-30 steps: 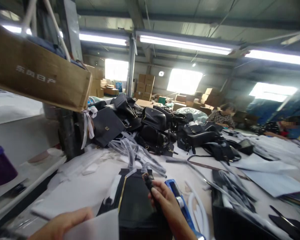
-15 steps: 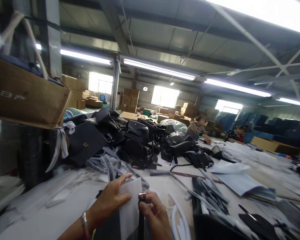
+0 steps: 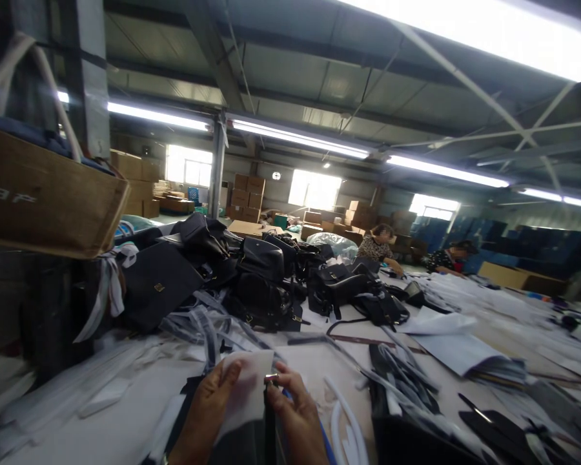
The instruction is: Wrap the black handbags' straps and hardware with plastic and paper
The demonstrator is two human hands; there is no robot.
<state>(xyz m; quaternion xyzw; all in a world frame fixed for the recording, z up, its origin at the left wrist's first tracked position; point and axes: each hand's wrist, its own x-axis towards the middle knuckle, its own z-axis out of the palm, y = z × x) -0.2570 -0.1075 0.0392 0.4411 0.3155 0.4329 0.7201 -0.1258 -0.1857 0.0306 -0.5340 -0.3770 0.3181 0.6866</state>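
Observation:
At the bottom middle, my left hand [image 3: 207, 408] pinches the side of a thin white sheet [image 3: 249, 381], its thumb on the near face. Some fingers of that hand are hidden behind the sheet. To the right, my right hand [image 3: 294, 408] holds a black strap [image 3: 270, 423] near its top, where a shiny metal buckle [image 3: 271, 378] sits between thumb and forefinger. The buckle is at the sheet's right edge. Dark material [image 3: 239, 444] lies below the sheet, between my hands.
Black bags [image 3: 261, 258] are heaped across the table beyond my hands. A brown tote [image 3: 43, 200] hangs at the left. Black and clear strips [image 3: 401, 381], white tubing [image 3: 341, 413] and stacked sheets [image 3: 465, 345] lie rightward. Two people [image 3: 375, 245] sit farther back.
My left hand has lowered and drawn in its fingers, now gripping the sheet's left side. My right hand still holds the strap, slightly left of before. The view has shifted a little.

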